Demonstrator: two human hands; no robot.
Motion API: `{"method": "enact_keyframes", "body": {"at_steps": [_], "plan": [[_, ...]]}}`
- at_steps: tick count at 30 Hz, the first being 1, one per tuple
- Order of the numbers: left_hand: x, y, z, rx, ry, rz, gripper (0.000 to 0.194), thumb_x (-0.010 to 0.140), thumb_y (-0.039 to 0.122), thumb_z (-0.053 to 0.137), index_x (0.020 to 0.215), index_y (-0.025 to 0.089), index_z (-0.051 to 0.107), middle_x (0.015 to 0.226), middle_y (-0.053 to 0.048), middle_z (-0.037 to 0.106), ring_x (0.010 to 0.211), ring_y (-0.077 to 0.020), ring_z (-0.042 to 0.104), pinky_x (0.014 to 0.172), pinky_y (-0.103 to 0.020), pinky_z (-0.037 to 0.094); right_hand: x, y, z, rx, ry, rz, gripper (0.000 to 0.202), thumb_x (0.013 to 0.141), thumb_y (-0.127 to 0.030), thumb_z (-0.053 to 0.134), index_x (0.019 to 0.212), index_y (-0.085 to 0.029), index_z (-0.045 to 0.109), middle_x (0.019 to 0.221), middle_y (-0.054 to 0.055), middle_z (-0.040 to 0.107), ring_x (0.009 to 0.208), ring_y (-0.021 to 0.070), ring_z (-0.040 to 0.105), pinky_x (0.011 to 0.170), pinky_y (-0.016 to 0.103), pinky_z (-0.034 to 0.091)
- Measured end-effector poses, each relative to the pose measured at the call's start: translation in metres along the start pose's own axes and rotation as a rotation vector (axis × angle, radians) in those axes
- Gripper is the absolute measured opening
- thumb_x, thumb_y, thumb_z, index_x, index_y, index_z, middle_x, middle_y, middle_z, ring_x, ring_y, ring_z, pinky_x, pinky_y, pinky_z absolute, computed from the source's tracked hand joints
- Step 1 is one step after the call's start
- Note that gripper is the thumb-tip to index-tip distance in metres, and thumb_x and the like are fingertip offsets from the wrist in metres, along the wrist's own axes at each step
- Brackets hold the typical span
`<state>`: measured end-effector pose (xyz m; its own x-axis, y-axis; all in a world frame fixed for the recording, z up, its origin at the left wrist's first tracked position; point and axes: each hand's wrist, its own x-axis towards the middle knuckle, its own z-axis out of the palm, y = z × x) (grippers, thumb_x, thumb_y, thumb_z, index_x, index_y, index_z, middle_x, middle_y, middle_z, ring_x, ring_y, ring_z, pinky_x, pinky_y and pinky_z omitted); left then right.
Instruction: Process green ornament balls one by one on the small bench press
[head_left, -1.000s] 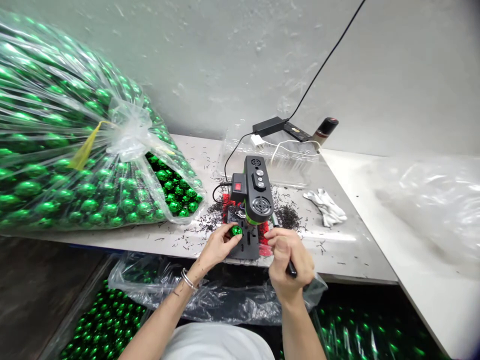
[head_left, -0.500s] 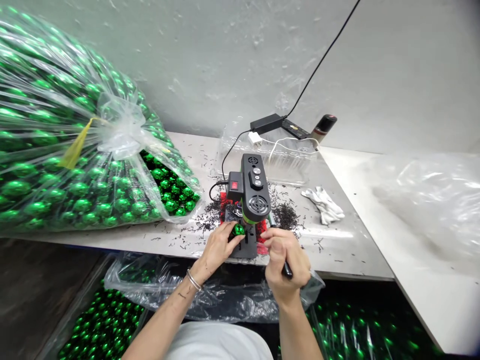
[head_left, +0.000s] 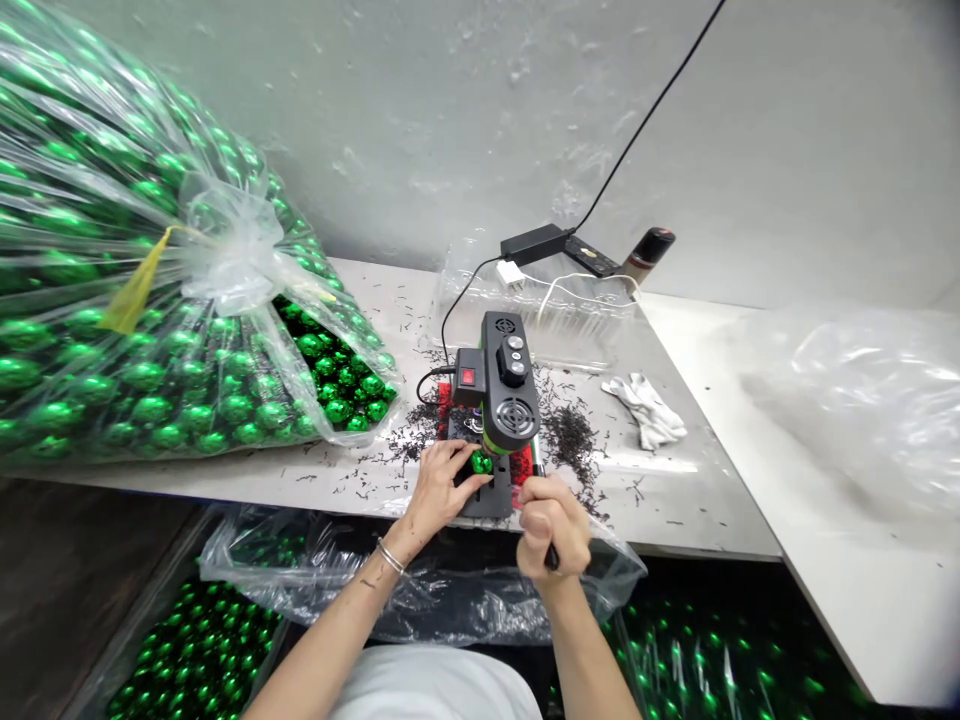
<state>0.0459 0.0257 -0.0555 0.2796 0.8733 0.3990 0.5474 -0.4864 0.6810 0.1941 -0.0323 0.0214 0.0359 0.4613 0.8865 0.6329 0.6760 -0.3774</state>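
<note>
Between the thumb and fingers of my left hand [head_left: 442, 485] is a shiny green ball [head_left: 481, 461], like a Christmas bauble. It sits over the black base plate [head_left: 486, 500] of a small machine, just below the round front of the machine's black head [head_left: 511, 375]. My right hand [head_left: 553, 528] is wrapped round a black-ended lever handle [head_left: 552, 558] to the right of the base. The lever's metal rod runs up beside the machine. Whether the ball touches the machine is hidden by my fingers.
A big clear bag of green balls [head_left: 150, 400] lies left on the table. Black scraps [head_left: 570, 440] are scattered about the machine. White gloves [head_left: 646, 410], a clear plastic tray [head_left: 457, 290] and a power adapter [head_left: 534, 245] lie behind. An open plastic bag [head_left: 330, 575] hangs at the front edge.
My right hand has moved left and slightly down toward me, with the lever handle in it. My left hand still holds the ball at the machine, nearly unmoved.
</note>
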Motion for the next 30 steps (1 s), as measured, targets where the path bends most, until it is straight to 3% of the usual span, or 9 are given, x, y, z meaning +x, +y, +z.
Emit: {"method": "enact_keyframes", "body": {"at_steps": [5, 14, 22, 26, 30], "plan": [[0.0, 0.0, 0.0, -0.018, -0.011, 0.004, 0.032, 0.088, 0.039, 0.071, 0.113, 0.02, 0.07, 0.11, -0.01, 0.068, 0.107, -0.0279, 0.059, 0.095, -0.044, 0.046, -0.023, 0.015, 0.013, -0.03, 0.066, -0.057, 0.031, 0.099, -0.02, 0.034, 0.071, -0.02, 0.047, 0.073, 0.002, 0.055, 0.064, 0.0119, 0.052, 0.063, 0.03, 0.046], [-0.001, 0.0, 0.002, -0.074, -0.018, -0.021, 0.034, 0.086, 0.038, 0.073, 0.115, 0.02, 0.07, 0.112, -0.011, 0.068, 0.107, -0.0288, 0.059, 0.096, -0.047, 0.047, -0.034, 0.018, 0.016, -0.024, 0.091, -0.023, 0.031, 0.1, -0.021, 0.035, 0.071, -0.019, 0.046, 0.077, 0.0, 0.056, 0.065, 0.0107, 0.057, 0.074, 0.035, 0.053], [-0.001, 0.004, 0.005, -0.086, -0.001, -0.034, 0.037, 0.084, 0.038, 0.075, 0.116, 0.021, 0.071, 0.111, -0.011, 0.069, 0.107, -0.0287, 0.06, 0.098, -0.049, 0.049, -0.038, 0.028, 0.018, 0.023, 0.063, -0.091, 0.029, 0.099, -0.02, 0.04, 0.071, -0.02, 0.048, 0.076, 0.0, 0.055, 0.065, 0.0131, 0.063, 0.065, 0.034, 0.054], [0.003, 0.005, 0.005, -0.103, 0.002, -0.041, 0.039, 0.081, 0.038, 0.078, 0.114, 0.018, 0.071, 0.111, -0.013, 0.07, 0.107, -0.0294, 0.06, 0.097, -0.051, 0.049, -0.025, 0.021, 0.014, -0.003, 0.059, -0.117, 0.029, 0.096, -0.014, 0.041, 0.068, -0.019, 0.048, 0.073, 0.0, 0.055, 0.064, 0.0128, 0.062, 0.064, 0.033, 0.053], [0.004, 0.009, 0.001, -0.144, 0.002, -0.074, 0.04, 0.079, 0.038, 0.08, 0.112, 0.018, 0.072, 0.109, -0.013, 0.072, 0.106, -0.0295, 0.062, 0.098, -0.051, 0.05, 0.015, -0.004, 0.0, 0.02, 0.107, 0.029, 0.027, 0.091, -0.005, 0.047, 0.067, -0.018, 0.051, 0.069, 0.001, 0.058, 0.061, 0.0118, 0.057, 0.056, 0.027, 0.045]]}}
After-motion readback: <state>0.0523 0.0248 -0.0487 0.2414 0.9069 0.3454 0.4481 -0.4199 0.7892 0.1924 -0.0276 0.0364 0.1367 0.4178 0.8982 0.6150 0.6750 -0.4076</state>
